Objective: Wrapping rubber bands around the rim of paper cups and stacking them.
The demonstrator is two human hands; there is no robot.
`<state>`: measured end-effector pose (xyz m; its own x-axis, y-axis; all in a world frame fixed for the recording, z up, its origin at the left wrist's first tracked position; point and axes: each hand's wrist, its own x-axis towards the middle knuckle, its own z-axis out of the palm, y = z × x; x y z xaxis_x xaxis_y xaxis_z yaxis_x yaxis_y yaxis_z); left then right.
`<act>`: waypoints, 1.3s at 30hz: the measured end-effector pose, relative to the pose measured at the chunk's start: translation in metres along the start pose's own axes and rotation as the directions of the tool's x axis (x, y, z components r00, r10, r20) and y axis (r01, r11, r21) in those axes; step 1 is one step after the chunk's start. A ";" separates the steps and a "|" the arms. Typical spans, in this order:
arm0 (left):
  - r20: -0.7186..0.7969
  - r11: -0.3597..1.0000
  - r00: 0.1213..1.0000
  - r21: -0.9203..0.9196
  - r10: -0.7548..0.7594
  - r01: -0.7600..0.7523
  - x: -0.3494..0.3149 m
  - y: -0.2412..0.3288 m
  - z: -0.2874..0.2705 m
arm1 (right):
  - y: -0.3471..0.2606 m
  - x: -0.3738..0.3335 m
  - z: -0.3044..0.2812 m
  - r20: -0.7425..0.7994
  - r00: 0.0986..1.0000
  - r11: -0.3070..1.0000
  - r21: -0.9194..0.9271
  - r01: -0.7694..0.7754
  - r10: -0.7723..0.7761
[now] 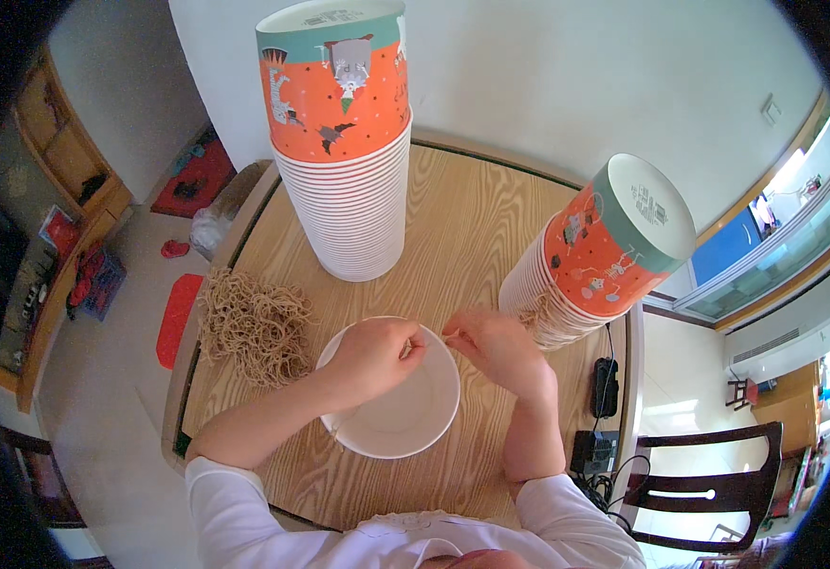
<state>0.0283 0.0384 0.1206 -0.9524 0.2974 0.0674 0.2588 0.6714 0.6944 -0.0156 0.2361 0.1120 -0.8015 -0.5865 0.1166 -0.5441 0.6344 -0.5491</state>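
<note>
A wood-grain surface (472, 209) carries everything here. On its far side, a tall stack of orange-and-green printed paper buckets (344, 123) stands bottoms-up, its long axis upright; a second inverted bucket stack (605, 237) rises at the right. Between the person's arms, in front of the stacks, sits a white paper bucket (405, 417), mouth facing up, long axis vertical. Left of it lies a tangled heap of tan cord (254, 327). The left hand (377, 353) and right hand (498, 346) meet near its far rim, fingers curled inward; how tightly they close, and on what, one cannot tell.
</note>
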 end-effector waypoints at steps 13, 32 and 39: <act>0.030 0.995 1.000 0.100 0.001 -0.004 0.005 -0.002 0.006 | -0.008 0.002 -0.003 0.135 0.989 0.998 -0.032 -0.055 0.059; -0.015 0.978 1.000 0.209 0.004 -0.001 0.004 0.004 0.000 | -0.003 0.008 -0.001 0.112 0.993 0.995 0.087 0.040 -0.049; -0.019 0.907 0.992 0.408 0.122 -0.104 -0.005 0.001 -0.011 | -0.006 0.006 -0.001 -0.015 1.000 0.996 0.091 -0.004 0.005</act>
<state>0.0314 0.0302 0.1285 -0.9164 0.3643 0.1657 0.3996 0.8549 0.3308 -0.0176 0.2296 0.1166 -0.8082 -0.5752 0.1263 -0.5159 0.5881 -0.6229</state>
